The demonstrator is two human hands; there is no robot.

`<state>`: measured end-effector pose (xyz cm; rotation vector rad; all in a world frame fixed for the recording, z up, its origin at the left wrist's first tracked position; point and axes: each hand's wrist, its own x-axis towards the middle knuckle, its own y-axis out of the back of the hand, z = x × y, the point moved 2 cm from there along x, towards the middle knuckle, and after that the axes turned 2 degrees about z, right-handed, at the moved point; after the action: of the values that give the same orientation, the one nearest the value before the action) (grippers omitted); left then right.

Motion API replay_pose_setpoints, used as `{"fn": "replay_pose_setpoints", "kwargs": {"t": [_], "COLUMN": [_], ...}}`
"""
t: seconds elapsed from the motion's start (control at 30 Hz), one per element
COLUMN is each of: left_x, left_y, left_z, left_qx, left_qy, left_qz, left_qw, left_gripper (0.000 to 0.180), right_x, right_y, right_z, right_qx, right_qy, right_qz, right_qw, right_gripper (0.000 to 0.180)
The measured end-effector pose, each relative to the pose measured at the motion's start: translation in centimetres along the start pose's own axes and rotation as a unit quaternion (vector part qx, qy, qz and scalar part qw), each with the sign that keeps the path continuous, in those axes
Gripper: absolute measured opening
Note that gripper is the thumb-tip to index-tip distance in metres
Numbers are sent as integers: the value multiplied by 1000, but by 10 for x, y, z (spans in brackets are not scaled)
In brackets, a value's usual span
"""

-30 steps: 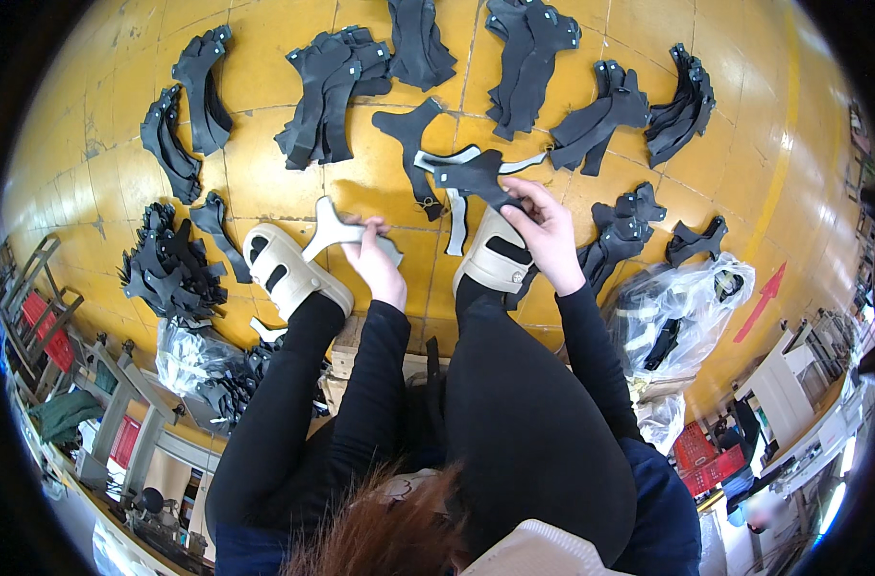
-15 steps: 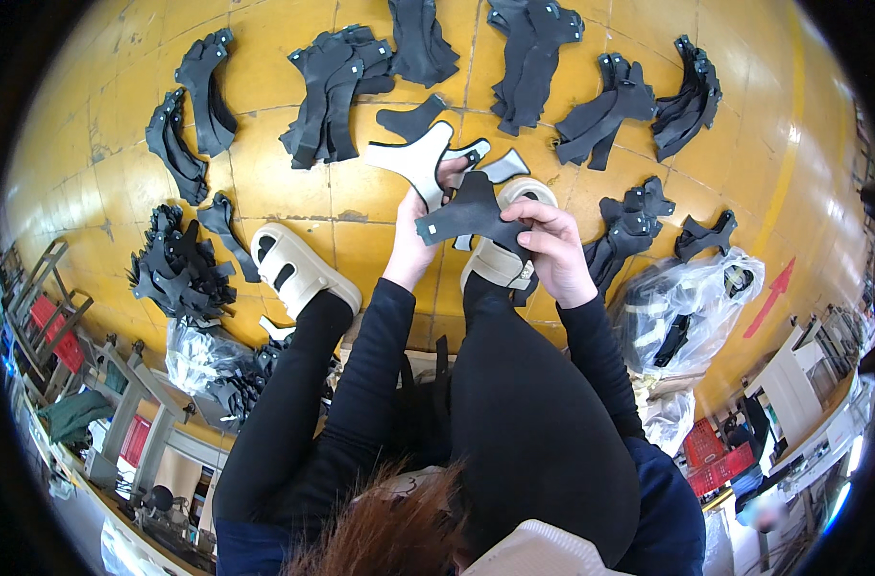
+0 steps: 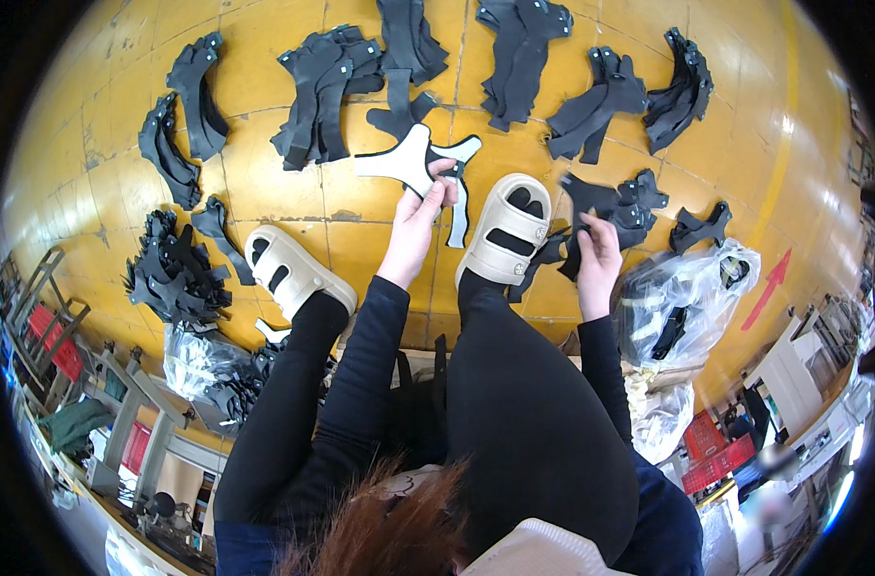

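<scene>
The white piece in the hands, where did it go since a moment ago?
The left hand carried the white piece forward, away from the right hand, which let go and now holds a black piece by the right sandal. The floor piles stayed put.

The floor is glossy yellow tile, scuffed and worn at the joints. Flat matt black cut pieces, like leather or synthetic sheet, lie in stacks at the far side. The left hand grips a piece showing a pale, matt underside. Cream sandals look like smooth moulded foam. At right, a clear plastic bag is shiny and crinkled.
</scene>
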<state>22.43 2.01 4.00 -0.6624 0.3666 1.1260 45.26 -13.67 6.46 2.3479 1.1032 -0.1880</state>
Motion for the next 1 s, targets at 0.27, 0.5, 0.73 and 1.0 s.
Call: {"fn": "replay_pose_setpoints", "kwargs": {"t": [0.27, 0.5, 0.73, 1.0], "left_x": [3, 2, 2, 0], "left_y": [16, 33, 29, 24], "left_z": [-24, -34, -29, -33], "left_qx": [57, 54, -21, -39], "left_qy": [24, 44, 103, 89], "left_qz": [72, 131, 168, 138], "left_qw": [996, 989, 980, 986], "left_gripper": [56, 45, 38, 35], "right_x": [-33, -32, -32, -32], "right_y": [53, 39, 34, 31], "right_z": [92, 84, 82, 80], "right_qx": [-107, -94, -95, -86], "right_qy": [-111, -100, -119, -100], "right_qz": [95, 113, 110, 128], "right_qw": [984, 984, 982, 983], "right_gripper": [24, 23, 22, 20]}}
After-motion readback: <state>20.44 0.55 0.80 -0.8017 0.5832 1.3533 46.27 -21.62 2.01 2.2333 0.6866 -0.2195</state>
